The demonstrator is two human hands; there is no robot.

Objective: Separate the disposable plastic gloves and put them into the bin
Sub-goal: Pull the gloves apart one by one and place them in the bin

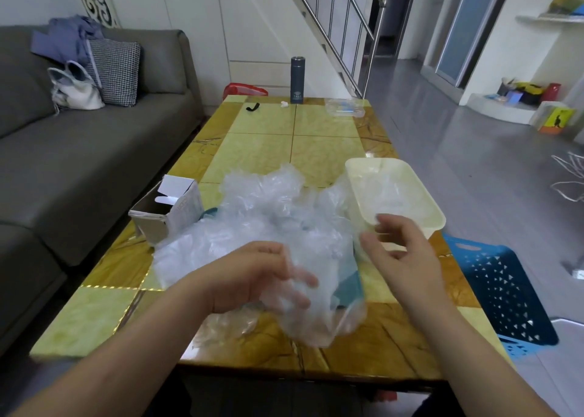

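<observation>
Head view: your left hand (252, 274) grips glove pile (262, 214) at near edge, anchoring it for peeling. Your right hand (401, 252), loosely curled, visibly empty, hovers just right of pile. Bin (357, 166) sits just beyond its fingertips, close for short drops.

The table (262, 151) in front of me has a yellow and brown tiled top, and a loose heap of clear plastic gloves (262, 214) lies across its middle toward my near edge. A cream bin (373, 170) stands at the right edge just beside the heap, and an open cardboard box (167, 214) at the left edge. Along the far edge stand a dark flask (297, 79), a black strap (252, 107), a small white scrap (284, 104) and a clear packet (346, 108).
</observation>
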